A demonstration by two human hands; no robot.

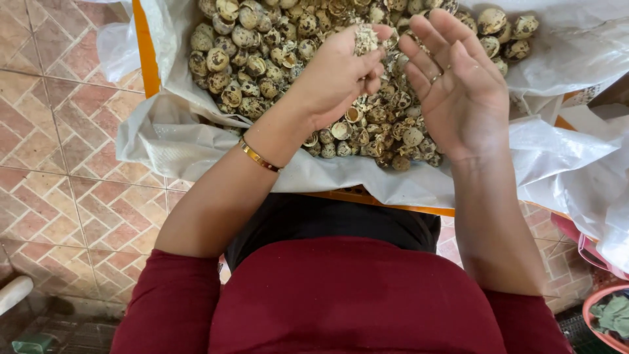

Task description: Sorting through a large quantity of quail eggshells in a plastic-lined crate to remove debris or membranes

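pinching a clump of crushed speckled eggshell fragments [365,39] between thumb and curled fingers, the left hand [341,75] hangs over the middle of the heap, its wrist ringed by a thin gold metal bangle [258,156]. just beside it, the right hand [455,85] stands wide open, palm turned toward the left hand and fingers spread upward, holding nothing; a slim ring [436,78] sits on one finger. the two hands are near each other but apart.

beneath both lies a pile of small brown-spotted eggs and broken empty shells [262,65], whole ones mostly toward the far left of the heap, cracked cups gathered at the near edge under the hands. the pile rests in a crumpled white woven plastic sack [177,141], which lines an orange plastic crate [145,49]; the crate's rim shows at the left edge and along the near edge.

outside the crate's left side is a floor of reddish patterned tiles [59,151]. by the lower right corner of the view sits a red round basin holding green leaves [609,318]. the person wears a dark red long-sleeved top [354,301].
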